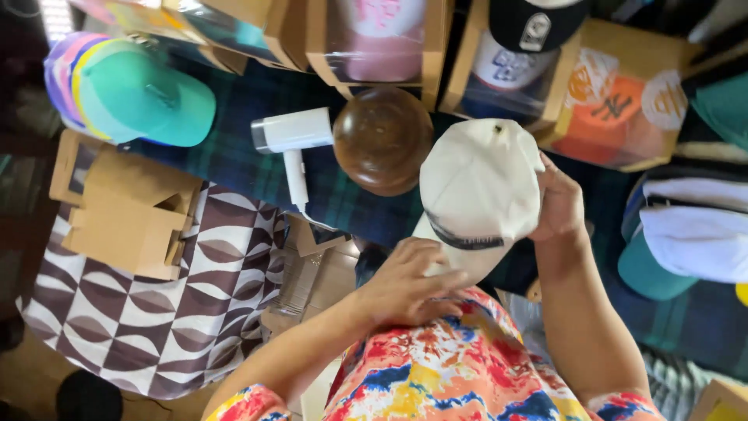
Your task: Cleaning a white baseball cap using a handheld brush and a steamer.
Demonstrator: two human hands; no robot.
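Both hands hold a cream cap (477, 187) above the dark plaid cloth (234, 156): the left hand (409, 282) grips its brim from below, the right hand (557, 204) clasps its crown side. Just beside the cap sits a brown wooden dome (382, 139), with a white hair dryer (292, 144) near it.

Pretty cluttered spot. Dark green-and-blue plaid cloth (234, 156) over the worktop, brown-and-white wavy patterned cloth (156, 312) draped at the left edge. Flat cardboard boxes (128, 214) piled on that corner. Windowed cardboard display boxes (374, 39) lined along the far side, caps inside. Stack of pastel caps (132, 93) top left, more folded caps (686, 234) at right. Round brown wooden form (382, 139) mid-worktop, white handheld steamer (292, 140) just beside it. Bit of brownish floor (31, 374) bottom left. Bright, even light.
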